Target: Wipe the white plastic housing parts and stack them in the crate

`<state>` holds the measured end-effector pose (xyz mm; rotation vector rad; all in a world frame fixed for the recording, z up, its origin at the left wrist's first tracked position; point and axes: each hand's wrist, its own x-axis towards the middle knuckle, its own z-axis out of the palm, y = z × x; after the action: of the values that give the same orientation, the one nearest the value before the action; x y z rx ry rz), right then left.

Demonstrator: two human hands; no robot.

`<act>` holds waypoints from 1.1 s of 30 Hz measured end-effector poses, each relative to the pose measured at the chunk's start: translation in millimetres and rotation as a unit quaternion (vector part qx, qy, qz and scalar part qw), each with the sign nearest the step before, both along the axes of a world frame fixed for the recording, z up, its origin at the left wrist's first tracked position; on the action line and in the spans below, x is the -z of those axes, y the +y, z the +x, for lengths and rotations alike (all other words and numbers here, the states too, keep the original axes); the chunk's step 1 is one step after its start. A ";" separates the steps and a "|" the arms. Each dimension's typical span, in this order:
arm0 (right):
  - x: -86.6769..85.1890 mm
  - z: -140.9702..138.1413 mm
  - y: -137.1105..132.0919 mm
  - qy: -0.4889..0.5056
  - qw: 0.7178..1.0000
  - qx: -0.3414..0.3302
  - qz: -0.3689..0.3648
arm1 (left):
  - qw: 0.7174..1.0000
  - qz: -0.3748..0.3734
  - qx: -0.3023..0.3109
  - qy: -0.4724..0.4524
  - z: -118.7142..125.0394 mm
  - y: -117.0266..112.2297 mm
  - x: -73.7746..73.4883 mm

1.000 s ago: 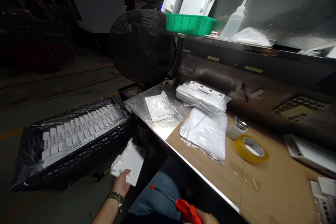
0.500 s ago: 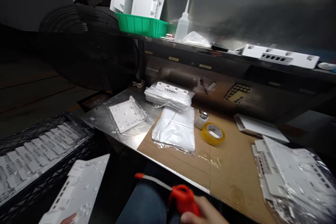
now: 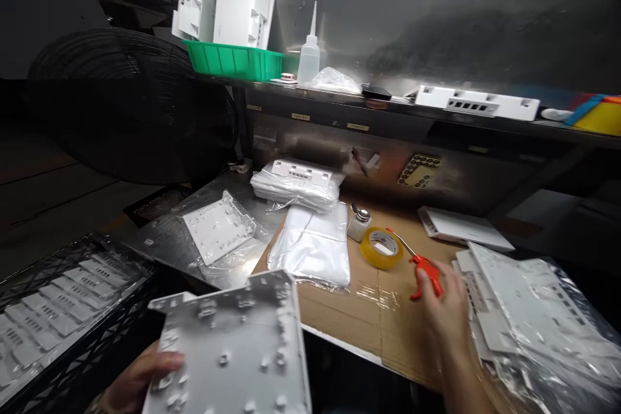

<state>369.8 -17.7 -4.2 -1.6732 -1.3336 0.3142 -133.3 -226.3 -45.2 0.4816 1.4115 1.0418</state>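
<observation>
My left hand (image 3: 148,372) grips the left edge of a white plastic housing panel (image 3: 233,343), its thumb on the inner face. That face, with small posts and clips, is turned toward me. Over the cardboard, my right hand (image 3: 449,310) has its fingers closed around a red air blow gun (image 3: 425,275). The gun's thin metal nozzle with a red tip points away to the left, close to a roll of yellowish clear tape (image 3: 381,248). Just right of this hand lie bagged white panels (image 3: 528,310).
Clear plastic bags (image 3: 313,246) lie mid-table, with a wrapped stack (image 3: 295,184) behind. A loose panel (image 3: 218,226) sits at left, a pump bottle (image 3: 359,225) by the tape. A black crate (image 3: 121,310) holds several panels. A shelf above carries a green bin (image 3: 233,61).
My right hand has carried the blow gun from above my lap up and right over the cardboard. My left hand has raised the panel and moved it rightward, turning its inner face toward me.
</observation>
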 end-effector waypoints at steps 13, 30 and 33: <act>1.2 -13.7 -124.6 0.657 0.737 -0.017 -0.161 | 0.873 0.279 0.271 0.294 146.6 186.8 -50.7; -6.3 15.3 -129.8 0.670 0.738 0.047 -0.069 | 0.767 0.273 0.420 0.400 137.0 247.4 -53.6; -1.5 17.9 -129.7 0.668 0.738 0.060 -0.079 | 0.745 0.292 0.411 0.436 143.4 231.5 -51.9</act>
<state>387.7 -147.3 -2.7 -1.1033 -0.0819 1.2765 10.1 5.2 6.7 2.0653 1.3345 0.4521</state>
